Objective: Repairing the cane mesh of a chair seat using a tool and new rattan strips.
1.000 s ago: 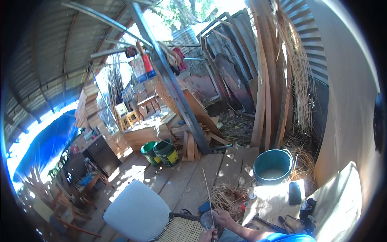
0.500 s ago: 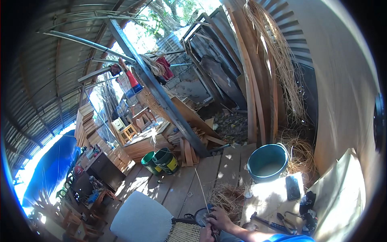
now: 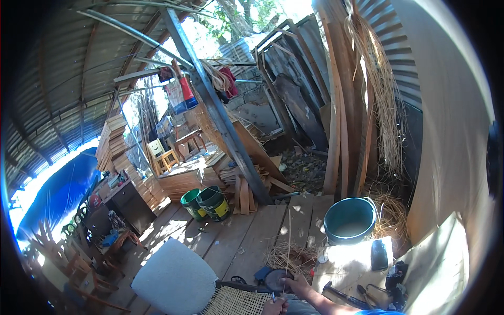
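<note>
My right hand (image 3: 297, 285) is at the lower edge, its forearm coming in from the lower right. Its fingers pinch a long thin cane strand (image 3: 287, 241) that stands almost straight up. My left hand (image 3: 274, 306) is just below it, mostly cut off by the frame edge, and a small thin tool (image 3: 273, 297) sticks up from its fist. Both hands hover over a woven cane chair seat (image 3: 236, 303) with a dark frame. A dark round object (image 3: 274, 278) lies on the floor beside my right hand.
A white cushion (image 3: 176, 278) lies left of the seat. On the plank floor stand a teal bucket (image 3: 349, 220), two green paint cans (image 3: 207, 203), loose cane coils (image 3: 286, 257) and a board (image 3: 357, 262) with a phone and hand tools. Timber and a steel post (image 3: 220, 115) stand behind.
The view has tipped and shifted a little. Both hands stay at the woven seat with the strand still upright; my right hand has edged slightly to the right.
</note>
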Demonstrator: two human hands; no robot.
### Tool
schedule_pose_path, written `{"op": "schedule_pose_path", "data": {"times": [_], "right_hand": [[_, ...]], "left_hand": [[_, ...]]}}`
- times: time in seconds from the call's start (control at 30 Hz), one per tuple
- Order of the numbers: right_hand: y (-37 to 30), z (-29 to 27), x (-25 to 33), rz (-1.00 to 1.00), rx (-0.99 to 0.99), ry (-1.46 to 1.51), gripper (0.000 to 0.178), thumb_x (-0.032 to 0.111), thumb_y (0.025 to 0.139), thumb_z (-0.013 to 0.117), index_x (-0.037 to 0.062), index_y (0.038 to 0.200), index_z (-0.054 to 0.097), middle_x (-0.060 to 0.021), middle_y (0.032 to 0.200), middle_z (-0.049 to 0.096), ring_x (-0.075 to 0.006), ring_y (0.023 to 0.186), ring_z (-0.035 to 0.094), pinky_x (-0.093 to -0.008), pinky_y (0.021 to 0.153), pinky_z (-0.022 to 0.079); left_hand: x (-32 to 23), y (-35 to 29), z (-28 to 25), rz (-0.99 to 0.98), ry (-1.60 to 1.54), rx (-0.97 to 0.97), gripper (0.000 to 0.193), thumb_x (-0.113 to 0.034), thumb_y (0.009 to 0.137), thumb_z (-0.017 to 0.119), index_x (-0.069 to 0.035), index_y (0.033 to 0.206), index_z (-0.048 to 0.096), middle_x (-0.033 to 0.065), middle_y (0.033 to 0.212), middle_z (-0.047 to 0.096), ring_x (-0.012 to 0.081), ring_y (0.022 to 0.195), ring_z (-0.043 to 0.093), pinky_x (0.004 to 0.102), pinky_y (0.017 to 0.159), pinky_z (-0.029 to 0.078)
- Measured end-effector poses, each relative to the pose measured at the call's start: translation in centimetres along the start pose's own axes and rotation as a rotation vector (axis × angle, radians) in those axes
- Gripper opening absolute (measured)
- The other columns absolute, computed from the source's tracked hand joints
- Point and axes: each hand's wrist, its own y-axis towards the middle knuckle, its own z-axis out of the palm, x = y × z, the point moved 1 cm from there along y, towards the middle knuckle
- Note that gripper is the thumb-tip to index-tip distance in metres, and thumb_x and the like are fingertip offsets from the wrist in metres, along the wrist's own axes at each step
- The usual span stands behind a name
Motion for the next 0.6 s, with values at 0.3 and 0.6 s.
{"op": "schedule_pose_path", "data": {"times": [0.3,0.6], "right_hand": [[0.8,0.6,-3.5,-0.233,0.046,-0.31,0.033,0.022,0.084,0.062,-0.0022,0.106,0.06,-0.0021,0.08,0.063,-0.0076,0.07,0.056,-0.0239,0.061,0.046],[0.4,0.8,-1.3,-0.219,-0.09,-0.427,0.033,0.023,0.083,0.062,-0.0028,0.103,0.061,-0.0054,0.07,0.062,-0.0099,0.063,0.057,-0.0253,0.057,0.047]], "left_hand": [[6.4,3.3,-0.6,-0.147,-0.291,0.107,0.029,-0.038,0.091,0.052,-0.012,0.08,0.06,-0.0028,0.059,0.049,0.0088,0.05,0.046,0.0253,0.044,0.037],[0.4,0.4,-0.3,-0.164,-0.331,-0.039,0.03,-0.04,0.086,0.058,-0.011,0.078,0.058,-0.0011,0.062,0.054,0.0092,0.049,0.047,0.0258,0.042,0.036]]}}
